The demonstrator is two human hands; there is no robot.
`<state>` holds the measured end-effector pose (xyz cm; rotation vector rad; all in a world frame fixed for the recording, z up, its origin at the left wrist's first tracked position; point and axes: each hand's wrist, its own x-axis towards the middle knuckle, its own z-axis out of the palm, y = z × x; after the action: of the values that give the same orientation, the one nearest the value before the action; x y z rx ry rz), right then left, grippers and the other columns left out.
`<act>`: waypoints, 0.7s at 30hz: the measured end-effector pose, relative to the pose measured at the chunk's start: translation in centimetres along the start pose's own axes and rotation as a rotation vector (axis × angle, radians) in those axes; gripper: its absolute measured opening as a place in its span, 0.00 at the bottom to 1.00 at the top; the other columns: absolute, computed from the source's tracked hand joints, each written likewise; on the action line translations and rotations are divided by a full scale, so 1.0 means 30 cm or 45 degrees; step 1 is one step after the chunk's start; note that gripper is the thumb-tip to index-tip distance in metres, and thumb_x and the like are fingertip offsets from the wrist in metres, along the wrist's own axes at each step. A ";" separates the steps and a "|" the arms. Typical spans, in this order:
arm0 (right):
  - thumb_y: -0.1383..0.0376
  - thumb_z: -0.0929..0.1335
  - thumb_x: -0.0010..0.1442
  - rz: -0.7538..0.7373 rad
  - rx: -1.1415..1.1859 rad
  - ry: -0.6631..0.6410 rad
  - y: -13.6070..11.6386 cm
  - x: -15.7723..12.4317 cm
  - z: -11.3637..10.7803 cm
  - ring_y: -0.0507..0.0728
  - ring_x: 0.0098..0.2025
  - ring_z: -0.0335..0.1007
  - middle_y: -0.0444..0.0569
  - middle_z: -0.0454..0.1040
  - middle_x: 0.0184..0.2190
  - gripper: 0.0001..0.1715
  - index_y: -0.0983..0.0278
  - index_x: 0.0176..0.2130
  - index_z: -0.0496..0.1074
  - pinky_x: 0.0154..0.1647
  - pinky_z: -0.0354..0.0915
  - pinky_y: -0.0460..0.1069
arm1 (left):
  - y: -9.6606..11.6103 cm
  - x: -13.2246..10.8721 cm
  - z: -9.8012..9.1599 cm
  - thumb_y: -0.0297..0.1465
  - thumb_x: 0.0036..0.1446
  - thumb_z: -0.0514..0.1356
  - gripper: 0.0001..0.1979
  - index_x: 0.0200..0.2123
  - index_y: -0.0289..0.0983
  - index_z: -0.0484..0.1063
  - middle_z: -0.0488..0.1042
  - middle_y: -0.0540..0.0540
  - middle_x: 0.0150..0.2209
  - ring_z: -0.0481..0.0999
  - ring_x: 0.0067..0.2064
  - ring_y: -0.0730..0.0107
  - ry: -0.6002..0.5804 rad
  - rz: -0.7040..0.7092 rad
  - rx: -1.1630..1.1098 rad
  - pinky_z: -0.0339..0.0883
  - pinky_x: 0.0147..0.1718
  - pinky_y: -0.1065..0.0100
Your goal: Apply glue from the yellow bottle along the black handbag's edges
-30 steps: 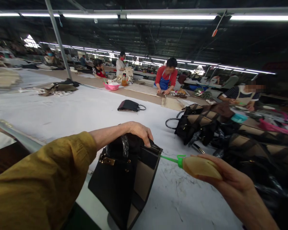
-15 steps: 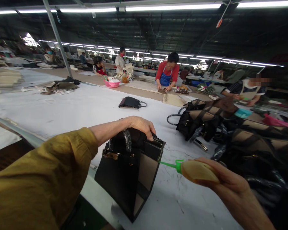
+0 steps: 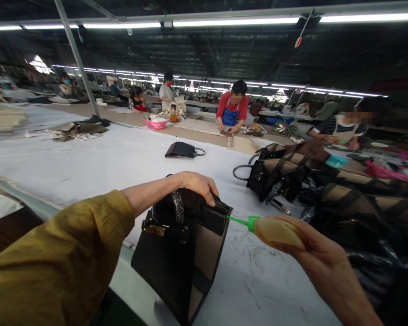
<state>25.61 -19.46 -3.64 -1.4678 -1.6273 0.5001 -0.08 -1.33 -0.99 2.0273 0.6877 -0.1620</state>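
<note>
A black handbag (image 3: 166,267) with gold hardware and a wrapped handle stands tilted at the table's near edge, its beige-and-black side toward the right. My left hand (image 3: 199,184) reaches over the top and grips the upper edge of the bag; the fingertips are partly hidden. In my right hand (image 3: 309,235) is a squeeze bottle (image 3: 277,232) of amber liquid, held sideways, with a green cap and a long thin green nozzle. The nozzle's tip is at the upper side edge of the handbag, just below my left fingers; I cannot tell whether it touches.
Several black-and-beige handbags (image 3: 282,170) are heaped on the right. A smaller dark bag (image 3: 181,150) lies farther back on the white table (image 3: 129,154). Fabric scraps (image 3: 78,129) lie at left, near a metal post (image 3: 76,56). A co-worker in red (image 3: 233,108) works across the table.
The view has shifted slightly, so the scene sits a little lower and further left. Both hands keep their grip, and the nozzle stays at the bag's upper side edge.
</note>
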 end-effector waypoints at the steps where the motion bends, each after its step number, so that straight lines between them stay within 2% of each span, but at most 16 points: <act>1: 0.53 0.72 0.49 -0.003 -0.005 -0.002 -0.004 0.000 0.007 0.55 0.40 0.72 0.43 0.76 0.40 0.22 0.58 0.43 0.74 0.41 0.69 0.41 | 0.000 0.000 0.000 0.36 0.45 0.63 0.15 0.35 0.33 0.75 0.76 0.47 0.31 0.72 0.28 0.70 0.009 0.000 0.013 0.65 0.28 0.72; 4: 0.53 0.72 0.49 -0.015 0.002 0.023 -0.009 -0.012 0.019 0.56 0.42 0.72 0.42 0.75 0.41 0.22 0.57 0.44 0.74 0.42 0.69 0.42 | -0.005 0.000 -0.005 0.36 0.45 0.62 0.15 0.35 0.34 0.76 0.76 0.48 0.31 0.72 0.29 0.70 0.031 0.003 0.035 0.65 0.28 0.73; 8: 0.54 0.72 0.49 -0.049 -0.005 0.100 -0.005 -0.030 0.008 0.55 0.39 0.73 0.41 0.76 0.39 0.20 0.55 0.43 0.74 0.42 0.69 0.42 | -0.015 0.003 -0.011 0.36 0.45 0.63 0.14 0.35 0.34 0.76 0.76 0.49 0.30 0.72 0.30 0.70 0.029 0.007 0.009 0.64 0.29 0.73; 15: 0.50 0.71 0.49 0.002 -0.120 -0.071 0.007 -0.043 -0.009 0.58 0.42 0.73 0.44 0.76 0.42 0.23 0.56 0.43 0.75 0.45 0.69 0.46 | 0.016 -0.008 -0.007 0.35 0.45 0.63 0.14 0.34 0.34 0.76 0.76 0.49 0.30 0.72 0.30 0.70 0.108 -0.043 0.088 0.63 0.29 0.74; 21: 0.53 0.71 0.49 0.042 -0.047 -0.123 -0.014 -0.072 0.009 0.57 0.39 0.74 0.44 0.77 0.38 0.18 0.57 0.39 0.77 0.40 0.70 0.43 | 0.028 -0.020 0.000 0.34 0.45 0.62 0.14 0.35 0.32 0.76 0.76 0.48 0.31 0.71 0.31 0.70 0.085 0.009 0.037 0.63 0.31 0.73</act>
<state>25.00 -21.52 -4.16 -1.5202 -1.6979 0.5702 -0.14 -1.89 -0.12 2.0701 0.7234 -0.1011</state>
